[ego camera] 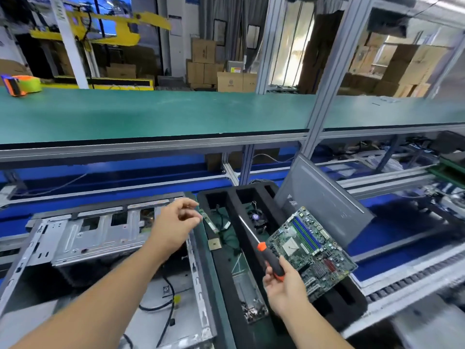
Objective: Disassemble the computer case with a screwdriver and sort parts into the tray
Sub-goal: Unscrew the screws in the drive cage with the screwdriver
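Observation:
The opened metal computer case (83, 238) lies at the left, with black cables loose inside. To its right sits the black foam tray (226, 285) holding a small card, a CPU chip (214, 245), a fan (255, 217) and a pile of screws (254, 311). A green motherboard (312, 250) lies tilted across the tray's right side. My right hand (284, 288) grips the orange-and-black screwdriver (269, 258), shaft pointing up-left. My left hand (173, 227) hovers over the case's right edge, fingers loosely curled, holding nothing that I can see.
A grey case side panel (324, 200) leans behind the tray at the right. A green shelf (151, 114) runs across above the bench, with a tape dispenser (20, 85) at its far left. An aluminium post (327, 96) stands at right centre.

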